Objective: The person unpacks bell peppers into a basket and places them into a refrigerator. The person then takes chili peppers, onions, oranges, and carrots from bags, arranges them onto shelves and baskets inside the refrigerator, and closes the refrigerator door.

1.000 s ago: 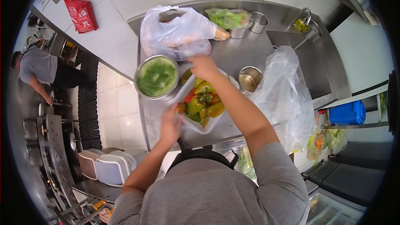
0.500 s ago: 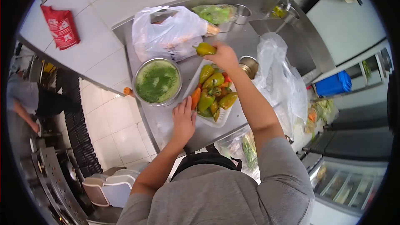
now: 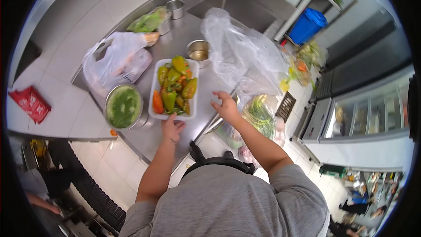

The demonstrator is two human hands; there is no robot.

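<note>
A white plastic basket (image 3: 193, 115) heaped with green, yellowish and orange-red peppers (image 3: 169, 98) sits on the steel counter. My left hand (image 3: 172, 127) is at the basket's near edge, fingers spread and seemingly touching its rim. Apart from the basket, my right hand (image 3: 226, 106) hovers by the counter's front edge, fingers apart and nothing in them. To the left of the peppers stands a steel pot (image 3: 124, 106) of foamy green liquid. A metal bowl (image 3: 198, 52) is just behind the basket's right corner.
A filled white plastic bag (image 3: 115, 61), bagged lettuce (image 3: 149, 21) and a steel cup (image 3: 175, 8) line the back left. Crumpled clear plastic (image 3: 241, 46) lies beside the sink (image 3: 245, 11). Bagged vegetables (image 3: 261, 116) are at the front right. Other people are at the edges.
My view has turned to the right. My right hand has let go of the pepper it held and drawn back toward the counter's front edge. My left hand remains by the basket.
</note>
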